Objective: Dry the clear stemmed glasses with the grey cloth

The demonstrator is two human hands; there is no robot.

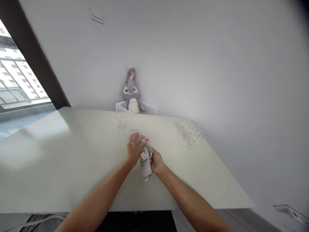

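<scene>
A clear stemmed glass (pixel 134 137) is tilted over the table, its bowl wrapped by the fingers of my left hand (pixel 134 152). My right hand (pixel 156 162) is closed on a light grey cloth (pixel 145 164), which hangs down between the two hands. The cloth is pressed about the base end of the glass, so the foot is mostly hidden. Just beyond my left hand, another stemmed glass (pixel 119 125) stands upright on the table.
Several clear glasses (pixel 190 130) stand grouped near the table's right edge. At the back, a grey plush toy (pixel 131 96) sits in a white perforated basket (pixel 151 110) against the wall. The pale table (pixel 79 167) ends at a front edge below my forearms.
</scene>
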